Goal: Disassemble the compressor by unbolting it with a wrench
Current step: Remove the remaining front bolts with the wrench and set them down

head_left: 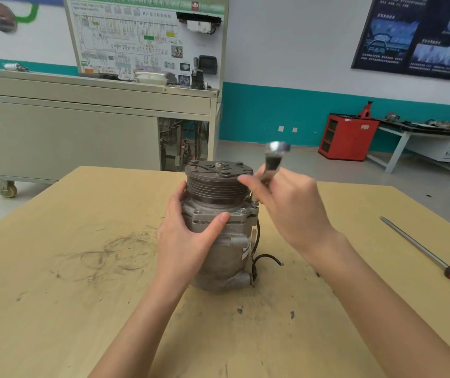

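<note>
Pale wood table (55, 309): smooth laminate top, matte, with small dark specks near the person.
Scuff marks (115, 255): dark, looping grey rings smeared on the table's left half.
Left hand (188, 236): wrapped round the left side of the compressor, with the thumb lying flat across the front flange and the fingers curled behind, just under the pulley.
Compressor (226, 252): stands upright at the middle of the table, a stubby cylinder of dull, grimy cast metal with a bolted flange round its upper part.
Pulley (215, 186): dark ribbed drum on top of the compressor, capped by a flat plate with a hex bolt at its centre.
Black wire (266, 259): thin, loops from the compressor's right side down onto the table.
Wrench (274, 156): bright chrome and blurred, its head raised above and right of the pulley, clear of the bolt.
Right hand (292, 205): fingers closed round the wrench handle, one fingertip reaching towards the pulley rim.
Screwdriver (431, 255): long steel shaft with an orange and black handle, lying on the table well to the right.
</note>
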The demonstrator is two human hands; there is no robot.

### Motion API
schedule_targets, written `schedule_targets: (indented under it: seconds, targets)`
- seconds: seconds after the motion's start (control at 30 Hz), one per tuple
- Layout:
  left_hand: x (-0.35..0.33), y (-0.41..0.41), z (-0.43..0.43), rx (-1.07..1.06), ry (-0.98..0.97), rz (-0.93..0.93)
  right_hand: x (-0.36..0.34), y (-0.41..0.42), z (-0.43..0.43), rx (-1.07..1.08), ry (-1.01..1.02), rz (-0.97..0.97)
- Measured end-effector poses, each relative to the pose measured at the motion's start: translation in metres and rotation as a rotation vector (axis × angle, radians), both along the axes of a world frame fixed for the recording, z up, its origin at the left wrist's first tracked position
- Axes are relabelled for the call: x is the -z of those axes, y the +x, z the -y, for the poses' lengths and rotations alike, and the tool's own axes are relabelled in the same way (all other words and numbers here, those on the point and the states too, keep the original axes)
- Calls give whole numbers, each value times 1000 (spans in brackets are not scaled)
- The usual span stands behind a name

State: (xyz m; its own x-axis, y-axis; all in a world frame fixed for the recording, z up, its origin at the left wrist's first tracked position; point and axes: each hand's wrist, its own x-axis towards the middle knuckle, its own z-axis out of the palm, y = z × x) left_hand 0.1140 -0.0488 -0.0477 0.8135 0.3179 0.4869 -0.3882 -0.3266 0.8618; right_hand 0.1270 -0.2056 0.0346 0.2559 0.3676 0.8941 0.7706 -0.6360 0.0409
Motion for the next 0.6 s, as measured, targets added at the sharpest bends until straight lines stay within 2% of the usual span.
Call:
schedule_targets:
  seconds: [0.1,0.17,0.23,0.3,0.33,0.4,0.47,0.53,0.6]
  targets:
    - [-1,0,1,-4,-5,-7,8,-5,-4,185,-163,194]
    - [0,1,1,-1,-7,-15,17,-8,-8,253,-180,267]
    - [1,1,1,-3,-1,-20,28,-9,-8,246,-142,290]
    - [1,1,1,-12,5,-16,40,-6,-2,138,-37,205]
    - [0,1,1,-12,9,-13,44,-4,5,12,116,50]
    - [0,1,1,-7,11,-10,45,3,18,-319,580,-416]
    - [0,1,0,-8,8,-10,45,21,30,-497,922,-764]
    - [0,1,1,-10,4,-6,43,46,38,-607,1048,-1025]
    - [1,2,2,-12,-2,4,37,71,40,-632,1011,-1222]
